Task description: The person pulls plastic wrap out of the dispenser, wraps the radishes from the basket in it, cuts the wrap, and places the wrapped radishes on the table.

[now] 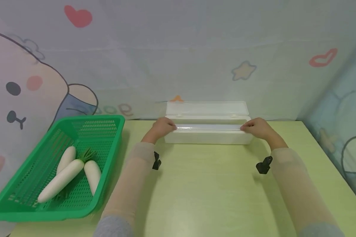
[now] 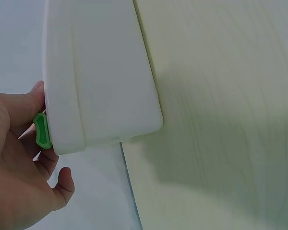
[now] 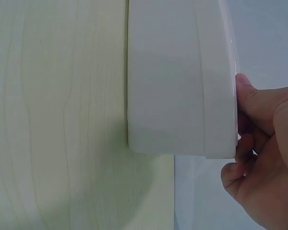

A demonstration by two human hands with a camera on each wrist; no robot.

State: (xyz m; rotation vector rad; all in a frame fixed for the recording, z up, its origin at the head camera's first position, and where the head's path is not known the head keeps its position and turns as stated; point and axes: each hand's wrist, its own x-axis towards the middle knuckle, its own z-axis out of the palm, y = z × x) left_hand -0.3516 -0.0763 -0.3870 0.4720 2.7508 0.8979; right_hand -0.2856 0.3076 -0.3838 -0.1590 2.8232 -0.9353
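A long white plastic wrap dispenser (image 1: 207, 137) lies near the table's back edge, its clear lid (image 1: 207, 108) raised against the wall. A shiny strip of plastic wrap (image 1: 207, 127) runs along its top. At the strip's left end my left hand (image 1: 163, 126) pinches the film, fingertips right at the dispenser's rim. My right hand (image 1: 256, 127) pinches the other end between thumb and fingers. In the left wrist view, a small green slide piece (image 2: 42, 131) sits on the dispenser's edge beside the left fingers. The film inside the grip is mostly hidden by both hands.
To the left stands a green plastic basket (image 1: 108, 179) with three white radishes (image 1: 62, 180) in it, one with short green leaves. The pale green table (image 1: 207, 191) stretches in front of the dispenser. A printed cloth wall (image 1: 178, 59) rises right behind it.
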